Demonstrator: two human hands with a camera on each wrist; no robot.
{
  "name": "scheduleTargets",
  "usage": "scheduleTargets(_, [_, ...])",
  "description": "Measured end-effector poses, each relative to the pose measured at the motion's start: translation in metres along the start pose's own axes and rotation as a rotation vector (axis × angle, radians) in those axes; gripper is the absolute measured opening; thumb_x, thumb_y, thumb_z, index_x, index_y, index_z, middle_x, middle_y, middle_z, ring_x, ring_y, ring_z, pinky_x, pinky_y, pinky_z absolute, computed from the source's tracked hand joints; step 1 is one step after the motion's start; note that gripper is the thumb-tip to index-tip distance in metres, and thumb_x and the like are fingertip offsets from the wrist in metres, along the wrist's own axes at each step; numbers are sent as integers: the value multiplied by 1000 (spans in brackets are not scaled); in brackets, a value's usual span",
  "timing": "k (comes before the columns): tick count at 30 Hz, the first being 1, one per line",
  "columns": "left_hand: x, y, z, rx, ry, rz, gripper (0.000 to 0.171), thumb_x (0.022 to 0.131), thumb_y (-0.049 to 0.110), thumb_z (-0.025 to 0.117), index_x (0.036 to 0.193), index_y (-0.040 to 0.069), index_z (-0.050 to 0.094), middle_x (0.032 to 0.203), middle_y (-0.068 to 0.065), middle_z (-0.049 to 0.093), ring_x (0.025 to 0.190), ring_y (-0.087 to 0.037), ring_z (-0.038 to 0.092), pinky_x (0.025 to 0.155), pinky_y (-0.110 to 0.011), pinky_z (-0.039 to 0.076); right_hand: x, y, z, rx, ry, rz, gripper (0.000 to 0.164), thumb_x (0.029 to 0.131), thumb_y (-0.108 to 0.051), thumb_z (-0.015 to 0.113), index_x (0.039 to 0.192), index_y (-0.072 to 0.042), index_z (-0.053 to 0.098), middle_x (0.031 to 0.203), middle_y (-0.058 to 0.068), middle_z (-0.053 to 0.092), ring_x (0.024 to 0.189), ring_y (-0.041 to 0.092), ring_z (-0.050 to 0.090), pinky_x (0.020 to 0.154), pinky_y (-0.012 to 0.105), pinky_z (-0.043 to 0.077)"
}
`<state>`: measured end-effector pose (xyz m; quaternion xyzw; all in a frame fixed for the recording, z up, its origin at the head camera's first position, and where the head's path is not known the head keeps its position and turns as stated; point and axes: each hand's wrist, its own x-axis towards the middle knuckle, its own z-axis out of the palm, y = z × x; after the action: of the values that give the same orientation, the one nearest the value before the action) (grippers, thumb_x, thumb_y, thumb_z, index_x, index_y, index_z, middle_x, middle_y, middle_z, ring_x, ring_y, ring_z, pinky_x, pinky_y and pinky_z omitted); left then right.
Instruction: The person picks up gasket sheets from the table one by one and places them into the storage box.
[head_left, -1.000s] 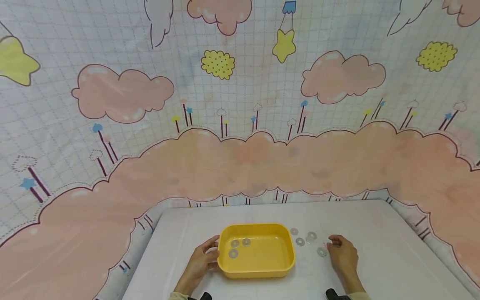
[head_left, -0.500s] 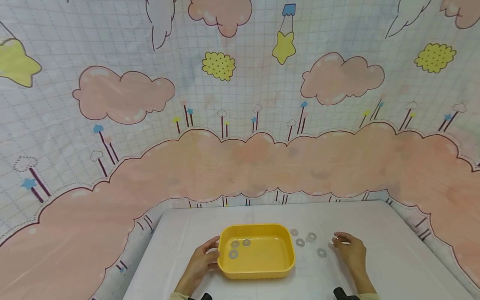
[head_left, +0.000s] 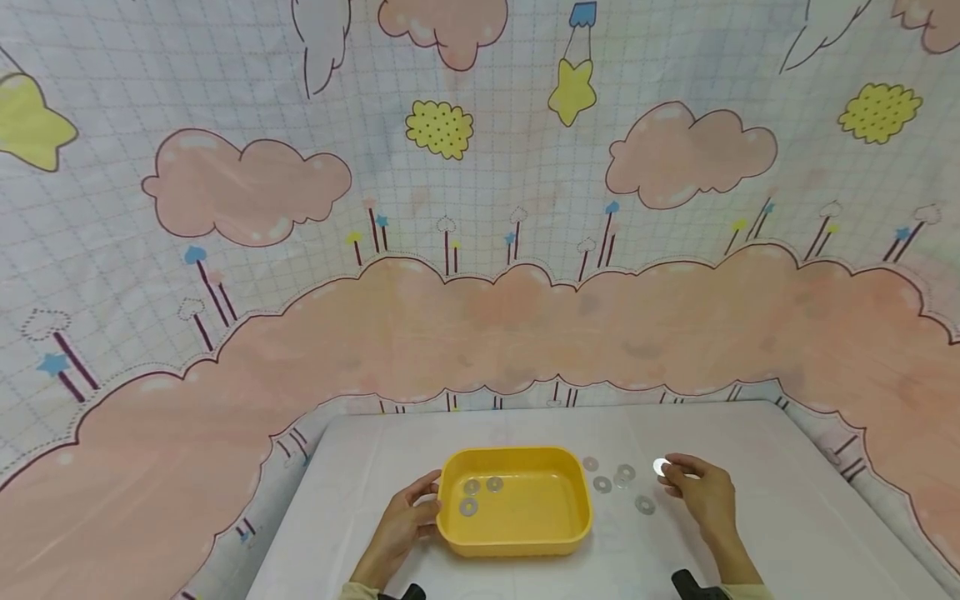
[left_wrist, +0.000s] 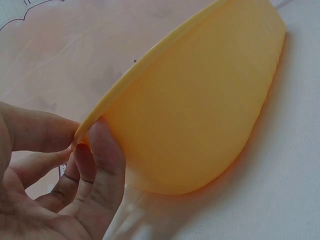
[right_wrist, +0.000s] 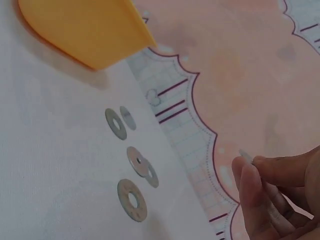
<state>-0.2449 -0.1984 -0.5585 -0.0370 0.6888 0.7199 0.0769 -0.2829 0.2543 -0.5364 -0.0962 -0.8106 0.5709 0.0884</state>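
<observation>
My left hand [head_left: 399, 529] pinches the left rim of a yellow plastic tray [head_left: 517, 550], thumb on one side and fingers on the other in the left wrist view. Three grey flat washers [head_left: 468, 507] lie inside the tray, towards its left end. Above the table to the right, my right hand [head_left: 703, 500] holds a shiny washer [head_left: 660, 467] between thumb and fingertips. The right wrist view shows this held washer [right_wrist: 245, 156] almost edge-on. Several more washers [right_wrist: 132, 200] lie flat on the table between the tray and my right hand, two of them overlapping.
The table [head_left: 360, 454] has a white cover. Behind it hangs a cloth [head_left: 517, 325] printed with clouds and stars, which also shows along the table's sides. Dark wrist-worn devices [head_left: 693, 586] sit at the bottom of the head view.
My right hand has shifted to the right and slightly away, and the washer at its fingertips now shows as a bright disc. The left hand, tray and loose washers stay put.
</observation>
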Motion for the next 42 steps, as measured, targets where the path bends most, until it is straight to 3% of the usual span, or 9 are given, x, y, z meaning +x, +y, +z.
scheduleTargets(6, [0,-1,-1,-4,-5,-7,63,90,5,59,149,1,37,124,-13,47,84,-13,62,68,-26,55,-4,-13,3,107,-33,-7,34,93,-3,62,123,13,59,93,3,72,72,3,72,72,19,58])
scheduleTargets(16, [0,-3,-1,3,0,-11,64,91,5,59,150,1,36,127,-13,45,87,-15,62,71,-28,56,-9,-25,11,156,-77,9,35,93,-3,62,124,13,58,90,-3,70,74,2,71,74,20,58])
scheduleTargets(30, [2,-1,0,7,13,2,63,89,4,60,148,0,39,124,-14,47,83,-14,62,69,-28,56,-16,-43,29,130,-136,15,34,95,-5,59,126,9,60,113,20,66,79,9,73,74,20,58])
scheduleTargets(42, [0,-2,0,3,12,3,63,89,4,60,149,0,38,124,-12,47,82,-13,61,67,-27,55,-18,-59,45,227,-183,3,32,93,-3,62,122,11,60,104,15,67,78,14,73,74,21,58])
